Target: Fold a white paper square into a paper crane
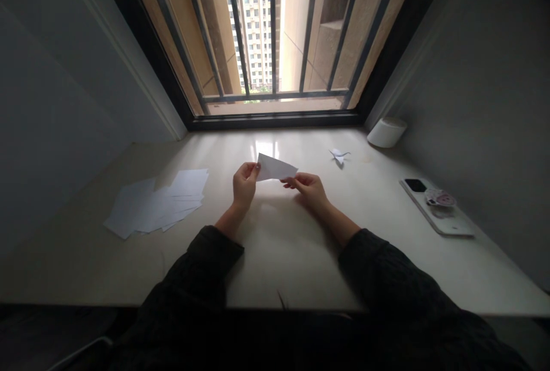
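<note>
Both hands hold up a folded white sheet of paper (275, 168) just above the pale tabletop, in the middle of the head view. My left hand (244, 184) pinches its left end between thumb and fingers. At the lower right corner, my right hand (310, 188) grips the paper with thumb and fingertips. The sheet is wider at its left side and narrows to the right. Beyond my right hand lies a small folded paper crane (339, 156). To the left of my left hand is a spread pile of white paper sheets (161, 202).
A white phone (451, 226) with a round ornament (440, 198) on its back lies at the right. A white cylindrical object (387, 132) sits in the back right corner. Behind the white table (292, 268) is a barred window (275, 32), with walls on both sides.
</note>
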A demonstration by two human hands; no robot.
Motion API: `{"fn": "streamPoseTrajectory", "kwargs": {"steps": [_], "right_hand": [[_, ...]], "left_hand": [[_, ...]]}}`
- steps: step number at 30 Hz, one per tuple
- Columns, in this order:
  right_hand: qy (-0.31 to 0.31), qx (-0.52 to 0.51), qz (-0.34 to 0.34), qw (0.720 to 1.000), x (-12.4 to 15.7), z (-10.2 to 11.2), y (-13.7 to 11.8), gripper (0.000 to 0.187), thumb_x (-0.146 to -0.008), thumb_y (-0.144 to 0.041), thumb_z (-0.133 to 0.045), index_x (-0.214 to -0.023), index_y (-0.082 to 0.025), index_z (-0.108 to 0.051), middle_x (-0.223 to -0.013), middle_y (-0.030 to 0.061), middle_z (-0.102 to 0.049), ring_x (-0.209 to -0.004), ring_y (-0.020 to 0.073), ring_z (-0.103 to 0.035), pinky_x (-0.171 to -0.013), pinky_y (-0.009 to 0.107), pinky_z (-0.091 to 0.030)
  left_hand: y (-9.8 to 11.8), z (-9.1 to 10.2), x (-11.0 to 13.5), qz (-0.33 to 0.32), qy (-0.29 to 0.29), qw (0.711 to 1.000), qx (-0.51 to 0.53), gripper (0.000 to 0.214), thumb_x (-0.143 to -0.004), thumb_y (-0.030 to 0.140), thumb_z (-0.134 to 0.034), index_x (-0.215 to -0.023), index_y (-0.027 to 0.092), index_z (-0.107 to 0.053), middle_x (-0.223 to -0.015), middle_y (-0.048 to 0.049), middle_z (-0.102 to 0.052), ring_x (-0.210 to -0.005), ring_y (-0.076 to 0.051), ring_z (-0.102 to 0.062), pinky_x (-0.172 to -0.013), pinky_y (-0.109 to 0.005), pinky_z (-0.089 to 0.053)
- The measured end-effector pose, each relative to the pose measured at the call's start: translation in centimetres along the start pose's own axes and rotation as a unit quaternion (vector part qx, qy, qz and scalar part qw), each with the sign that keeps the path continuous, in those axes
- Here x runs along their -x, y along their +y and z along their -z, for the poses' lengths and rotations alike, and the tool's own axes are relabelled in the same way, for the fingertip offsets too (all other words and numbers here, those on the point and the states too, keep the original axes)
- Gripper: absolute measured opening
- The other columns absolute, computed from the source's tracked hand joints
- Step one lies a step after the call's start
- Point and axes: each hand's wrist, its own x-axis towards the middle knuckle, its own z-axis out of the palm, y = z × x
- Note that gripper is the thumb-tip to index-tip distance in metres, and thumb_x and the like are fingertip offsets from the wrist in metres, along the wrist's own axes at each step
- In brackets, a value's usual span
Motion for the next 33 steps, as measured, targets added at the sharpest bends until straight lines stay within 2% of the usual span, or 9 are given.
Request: {"fn": "streamPoseTrajectory", "kwargs": {"steps": [6, 9, 13, 15, 17, 19, 21, 25, 33], "right_hand": [[0.111, -0.043, -0.027, 0.993, -0.5, 0.3, 0.3, 0.034, -0.068, -0.053, -0.07, -0.068, -0.019, -0.072, -0.069, 0.0073, -0.072, -0.066, 0.0188, -0.066, -0.062, 0.031, -0.048], [0.146, -0.064, -0.026, 0.987, -0.6, 0.3, 0.5, 0.032, -0.067, -0.051, -0.072, -0.067, -0.018, -0.072, -0.067, 0.0064, -0.072, -0.064, 0.0178, -0.065, -0.063, 0.031, -0.049], [0.17, -0.06, -0.004, 0.984, -0.7, 0.5, 0.7, 0.03, -0.066, -0.048, -0.074, -0.068, -0.018, -0.072, -0.065, 0.005, -0.071, -0.063, 0.0165, -0.064, -0.066, 0.031, -0.05], [0.176, -0.056, 0.003, 0.983, -0.7, 0.6, 0.7, 0.03, -0.065, -0.048, -0.075, -0.069, -0.018, -0.072, -0.065, 0.0046, -0.071, -0.063, 0.0166, -0.064, -0.068, 0.032, -0.05], [0.178, -0.054, 0.009, 0.982, -0.7, 0.6, 0.6, 0.03, -0.064, -0.048, -0.076, -0.069, -0.019, -0.072, -0.066, 0.0046, -0.071, -0.065, 0.017, -0.064, -0.069, 0.032, -0.051], [0.177, -0.055, 0.016, 0.983, -0.7, 0.5, 0.6, 0.03, -0.062, -0.047, -0.076, -0.069, -0.019, -0.071, -0.067, 0.0046, -0.071, -0.066, 0.0175, -0.065, -0.07, 0.033, -0.052], [0.174, -0.06, 0.02, 0.983, -0.7, 0.5, 0.7, 0.03, -0.061, -0.047, -0.077, -0.07, -0.019, -0.072, -0.069, 0.0046, -0.072, -0.068, 0.0179, -0.065, -0.071, 0.034, -0.052], [0.166, -0.088, 0.017, 0.982, -0.8, 0.5, 0.9, 0.029, -0.058, -0.044, -0.08, -0.07, -0.019, -0.071, -0.07, 0.0037, -0.072, -0.07, 0.0184, -0.067, -0.073, 0.034, -0.053], [0.167, -0.109, -0.006, 0.98, -0.6, 0.3, 0.9, 0.028, -0.061, -0.045, -0.078, -0.063, -0.019, -0.067, -0.063, 0.0017, -0.068, -0.065, 0.0157, -0.063, -0.071, 0.032, -0.052]], "left_hand": [[0.3, -0.1, 0.4, -0.011, 0.009, 0.996, -0.084, 0.023, -0.077, 0.041, -0.063, -0.078, 0.017, -0.065, -0.079, -0.004, -0.067, -0.079, -0.016, -0.062, -0.073, -0.027, -0.044], [0.8, -0.3, 0.7, -0.023, 0.0, 0.992, -0.124, 0.021, -0.078, 0.04, -0.063, -0.078, 0.018, -0.066, -0.081, -0.0037, -0.066, -0.08, -0.016, -0.06, -0.069, -0.025, -0.043], [1.2, -0.2, 0.7, -0.047, -0.015, 0.989, -0.136, 0.021, -0.076, 0.04, -0.066, -0.076, 0.019, -0.067, -0.077, -0.0022, -0.062, -0.069, -0.012, -0.055, -0.061, -0.022, -0.04], [1.3, -0.2, 0.8, -0.032, -0.033, 0.993, -0.112, 0.023, -0.074, 0.042, -0.068, -0.076, 0.019, -0.068, -0.068, -0.0002, -0.059, -0.061, -0.011, -0.053, -0.058, -0.022, -0.04], [1.4, -0.3, 0.8, 0.01, -0.074, 0.996, -0.055, 0.028, -0.071, 0.045, -0.069, -0.08, 0.018, -0.068, -0.06, 0.001, -0.058, -0.055, -0.011, -0.054, -0.057, -0.023, -0.042], [1.4, -0.4, 0.9, 0.047, -0.115, 0.992, 0.014, 0.034, -0.069, 0.046, -0.071, -0.085, 0.017, -0.067, -0.062, -0.0011, -0.062, -0.058, -0.014, -0.06, -0.06, -0.026, -0.048], [1.3, -0.6, 0.9, 0.056, -0.13, 0.988, 0.061, 0.036, -0.068, 0.045, -0.072, -0.086, 0.015, -0.067, -0.072, -0.0051, -0.068, -0.07, -0.018, -0.065, -0.069, -0.031, -0.052], [0.8, -0.8, 0.8, 0.052, -0.108, 0.989, 0.082, 0.031, -0.067, 0.042, -0.075, -0.08, 0.015, -0.066, -0.077, -0.0051, -0.069, -0.078, -0.018, -0.066, -0.081, -0.034, -0.051], [0.2, -1.1, 1.1, 0.065, -0.075, 0.988, 0.12, 0.028, -0.065, 0.039, -0.076, -0.072, 0.016, -0.063, -0.074, -0.0016, -0.068, -0.073, -0.014, -0.063, -0.078, -0.03, -0.049]]}}
